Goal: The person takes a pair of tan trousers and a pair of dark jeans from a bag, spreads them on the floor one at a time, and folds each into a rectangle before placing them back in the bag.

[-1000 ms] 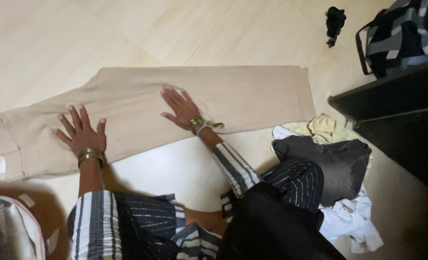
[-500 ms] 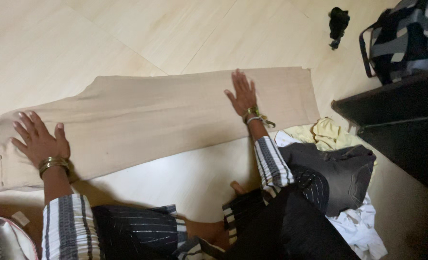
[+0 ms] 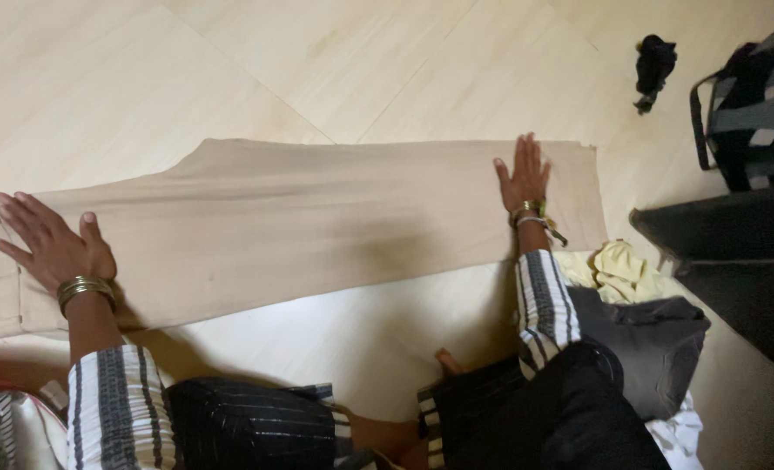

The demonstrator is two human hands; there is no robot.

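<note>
A pair of beige trousers [image 3: 317, 226] lies folded leg on leg, stretched flat across the pale wooden floor [image 3: 230, 70]. My left hand [image 3: 47, 239] presses flat on the waistband end at the far left, fingers spread. My right hand [image 3: 522, 174] lies palm down near the hem end at the right. Both wrists carry gold bangles, and both sleeves are striped black and white. Neither hand grips the cloth.
A heap of clothes lies at my right knee: a yellow piece [image 3: 618, 270], a dark grey one [image 3: 648, 339] and white cloth [image 3: 679, 435]. A small black item [image 3: 652, 65] sits on the floor beyond. A striped bag [image 3: 753, 104] and dark furniture [image 3: 744, 252] stand at the right.
Both hands have slid apart along the trousers: the left toward the waistband, the right toward the hem. The cloth lies flatter and longer.
</note>
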